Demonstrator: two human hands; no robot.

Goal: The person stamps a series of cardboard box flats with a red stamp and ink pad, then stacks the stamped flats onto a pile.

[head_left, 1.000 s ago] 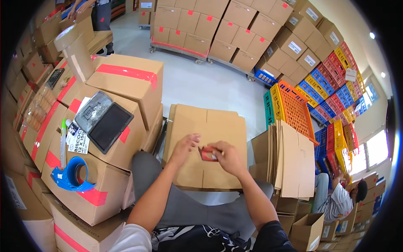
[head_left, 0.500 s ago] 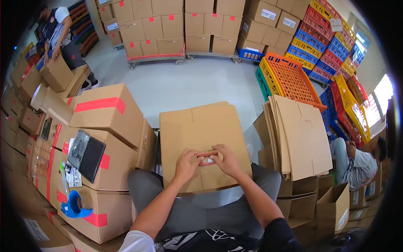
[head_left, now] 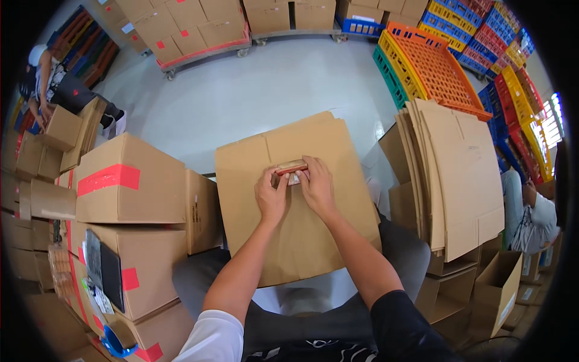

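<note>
Over a flat, folded sheet of brown cardboard [head_left: 319, 247], both hands grip one small red-and-tan packet [head_left: 292, 167] with a whitish patch on its near side. The fingers of my left hand [head_left: 271, 196] curl round the packet's left end, the thumb at the near side. My right hand [head_left: 316, 188] closes on the other end in the same way, thumb pressing inward. The packet's exact kind is too small to tell, and the fingers hide its ends. The cardboard lies in front of my lap, between my knees.
At left, taped cartons [head_left: 129, 181] carry a dark tablet-like device [head_left: 105, 271] and a blue tape dispenser [head_left: 117, 341]. Flattened cardboard [head_left: 461, 175] stands at right beside an orange crate [head_left: 431, 66]. One person [head_left: 45, 84] handles a carton far left; another [head_left: 534, 223] sits at right.
My view has turned and dipped, so the surroundings sit differently in the picture. The packet appears tilted up slightly, still between both hands.
</note>
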